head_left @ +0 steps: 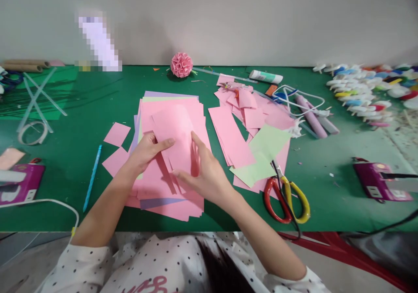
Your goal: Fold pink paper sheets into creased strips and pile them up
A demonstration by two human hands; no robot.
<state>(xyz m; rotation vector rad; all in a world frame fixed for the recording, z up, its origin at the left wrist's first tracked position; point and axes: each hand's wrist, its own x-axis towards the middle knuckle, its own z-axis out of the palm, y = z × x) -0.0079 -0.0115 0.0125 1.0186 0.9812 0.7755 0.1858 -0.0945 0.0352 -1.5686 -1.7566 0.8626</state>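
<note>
Several pink paper strips [174,129] are held up over a stack of paper sheets [191,208], mostly pink with purple and pale green edges showing. Gripping their left side is my left hand [146,151], thumb on top and fingers hidden beneath. My right hand [209,171] closes around the lower right, fingertips on the right edge and thumb near the bottom corner. The strips bow slightly between both hands. Small pink squares [117,134] lie left of the stack. To its right is a pile of cut pink strips [230,136].
Scissors [287,197] with red and yellow handles lie right, by pale green paper [269,147]. A blue pen [93,177] lies left. Behind are a pink paper ball [181,65] and a glue stick [266,76]. Purple boxes [375,182] sit at both sides; colourful pieces [362,92] cluster far right.
</note>
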